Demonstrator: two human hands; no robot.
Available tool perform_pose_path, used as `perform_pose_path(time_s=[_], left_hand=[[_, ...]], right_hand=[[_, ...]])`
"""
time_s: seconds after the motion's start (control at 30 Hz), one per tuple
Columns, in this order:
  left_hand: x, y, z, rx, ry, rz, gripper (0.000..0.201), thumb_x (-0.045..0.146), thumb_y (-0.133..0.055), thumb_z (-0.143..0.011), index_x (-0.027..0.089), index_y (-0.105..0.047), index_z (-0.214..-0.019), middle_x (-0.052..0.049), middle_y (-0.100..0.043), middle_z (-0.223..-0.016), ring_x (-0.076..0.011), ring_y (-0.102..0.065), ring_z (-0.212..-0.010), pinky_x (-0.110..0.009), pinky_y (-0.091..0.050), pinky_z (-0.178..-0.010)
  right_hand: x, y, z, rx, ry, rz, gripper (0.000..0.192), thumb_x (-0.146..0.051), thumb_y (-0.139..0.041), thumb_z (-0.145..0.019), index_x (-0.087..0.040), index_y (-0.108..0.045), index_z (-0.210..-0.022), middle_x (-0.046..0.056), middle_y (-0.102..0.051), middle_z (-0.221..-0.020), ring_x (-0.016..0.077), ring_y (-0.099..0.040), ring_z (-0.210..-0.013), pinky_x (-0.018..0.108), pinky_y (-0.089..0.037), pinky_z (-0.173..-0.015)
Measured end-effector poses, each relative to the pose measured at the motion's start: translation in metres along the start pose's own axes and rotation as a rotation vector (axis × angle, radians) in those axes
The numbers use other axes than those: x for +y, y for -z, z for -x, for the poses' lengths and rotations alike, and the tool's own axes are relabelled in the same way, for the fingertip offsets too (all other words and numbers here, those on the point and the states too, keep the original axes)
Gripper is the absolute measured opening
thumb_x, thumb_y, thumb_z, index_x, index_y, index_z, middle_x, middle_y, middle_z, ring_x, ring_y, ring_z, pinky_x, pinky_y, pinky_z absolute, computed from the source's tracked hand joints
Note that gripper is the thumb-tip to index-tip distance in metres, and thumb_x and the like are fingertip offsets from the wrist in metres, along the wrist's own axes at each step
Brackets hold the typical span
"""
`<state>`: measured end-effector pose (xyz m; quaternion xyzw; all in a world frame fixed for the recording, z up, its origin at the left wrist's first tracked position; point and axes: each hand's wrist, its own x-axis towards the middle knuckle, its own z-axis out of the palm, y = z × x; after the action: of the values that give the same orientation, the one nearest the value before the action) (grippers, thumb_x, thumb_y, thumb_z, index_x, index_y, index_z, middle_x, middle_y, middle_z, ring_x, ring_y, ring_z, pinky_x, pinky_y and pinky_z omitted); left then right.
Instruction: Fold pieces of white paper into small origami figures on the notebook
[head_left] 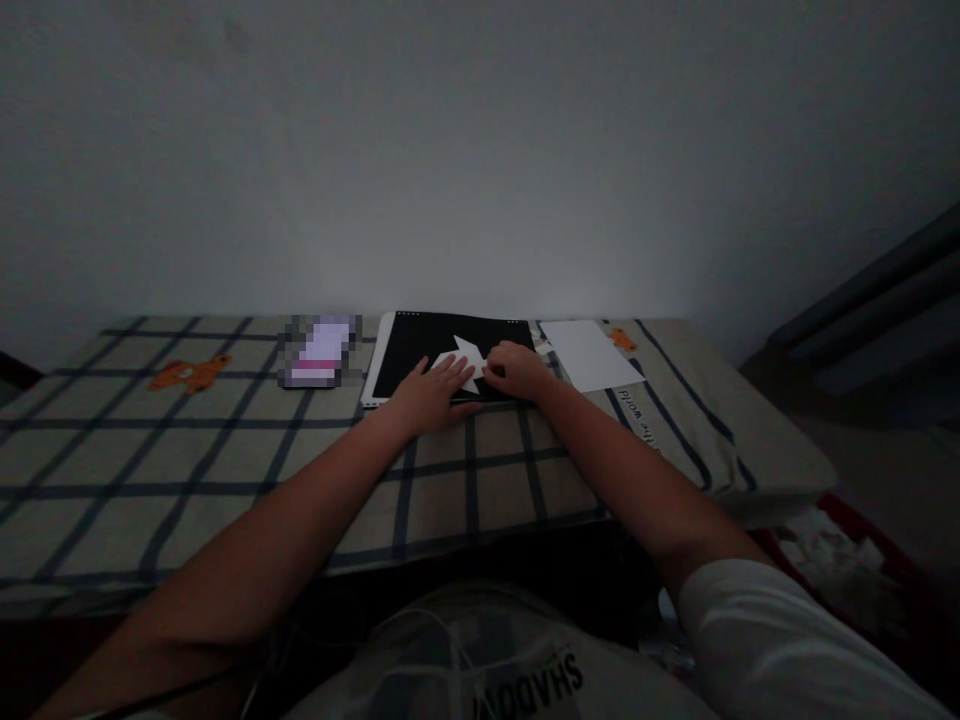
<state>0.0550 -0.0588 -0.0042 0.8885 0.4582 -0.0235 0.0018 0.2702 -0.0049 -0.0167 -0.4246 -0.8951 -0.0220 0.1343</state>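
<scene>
White folded paper piece (466, 362) on black board (420, 350), near board's front edge. Left hand (433, 393) flat, fingers spread, pressing paper. Right hand (517, 370) curled, pinching paper's right side. Blank white sheet (589, 355) just right of board, on checked cloth (225, 440).

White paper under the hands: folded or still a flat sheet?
Folded: the white paper shows angular, arrow-like points against the black pad, pressed by both hands.
</scene>
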Motion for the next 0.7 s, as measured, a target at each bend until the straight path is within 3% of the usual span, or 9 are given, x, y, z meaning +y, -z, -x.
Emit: perform_pose_path(time_s=[0.27, 0.43, 0.57, 0.63, 0.7], left_hand=[[-0.001, -0.001, 0.009, 0.005, -0.052, -0.044, 0.079, 0.071, -0.049, -0.098, 0.028, -0.036, -0.164, -0.022, -0.021, -0.172, -0.0397, -0.018, -0.161, -0.068, -0.019, -0.124], [-0.008, -0.016, 0.009, 0.123, -0.085, -0.05, 0.068, 0.061, -0.05, -0.102, 0.029, -0.041, -0.162, -0.019, -0.026, -0.172, -0.0393, -0.022, -0.16, -0.065, -0.018, -0.126], [-0.012, -0.02, 0.012, 0.26, -0.11, 0.035, 0.055, 0.046, -0.045, -0.106, 0.02, -0.051, -0.155, -0.017, -0.045, -0.163, -0.0309, -0.039, -0.154, -0.056, -0.028, -0.126], [-0.011, -0.017, 0.015, 0.38, -0.091, 0.064, 0.046, 0.04, -0.051, -0.103, 0.016, -0.065, -0.14, -0.016, -0.064, -0.146, -0.0294, -0.056, -0.138, -0.049, -0.042, -0.117], [-0.011, -0.014, 0.018, 0.406, -0.084, 0.028, 0.035, 0.033, -0.052, -0.1, 0.016, -0.074, -0.121, -0.014, -0.073, -0.127, -0.0293, -0.066, -0.12, -0.046, -0.051, -0.103]], right_hand=[[-0.007, 0.004, 0.0, 0.001, 0.001, 0.026, 0.026, -0.028, -0.054, -0.098, -0.013, -0.074, -0.091, 0.013, -0.073, -0.097, 0.0219, -0.057, -0.095, 0.031, -0.039, -0.083], [-0.02, 0.012, 0.012, -0.014, -0.079, 0.064, 0.032, -0.027, -0.05, -0.101, -0.012, -0.078, -0.103, 0.014, -0.073, -0.113, 0.0231, -0.061, -0.107, 0.032, -0.043, -0.093], [-0.033, 0.018, 0.026, -0.055, -0.164, 0.076, 0.039, -0.031, -0.047, -0.103, -0.018, -0.075, -0.127, 0.011, -0.063, -0.145, 0.0244, -0.058, -0.127, 0.033, -0.045, -0.103], [-0.04, 0.021, 0.032, -0.084, -0.188, 0.086, 0.04, -0.033, -0.048, -0.103, -0.021, -0.073, -0.131, 0.01, -0.067, -0.14, 0.025, -0.06, -0.125, 0.034, -0.047, -0.101], [-0.048, 0.024, 0.037, -0.085, -0.22, 0.1, 0.04, -0.035, -0.047, -0.103, -0.021, -0.074, -0.13, 0.011, -0.07, -0.134, 0.0264, -0.062, -0.122, 0.036, -0.048, -0.099]])
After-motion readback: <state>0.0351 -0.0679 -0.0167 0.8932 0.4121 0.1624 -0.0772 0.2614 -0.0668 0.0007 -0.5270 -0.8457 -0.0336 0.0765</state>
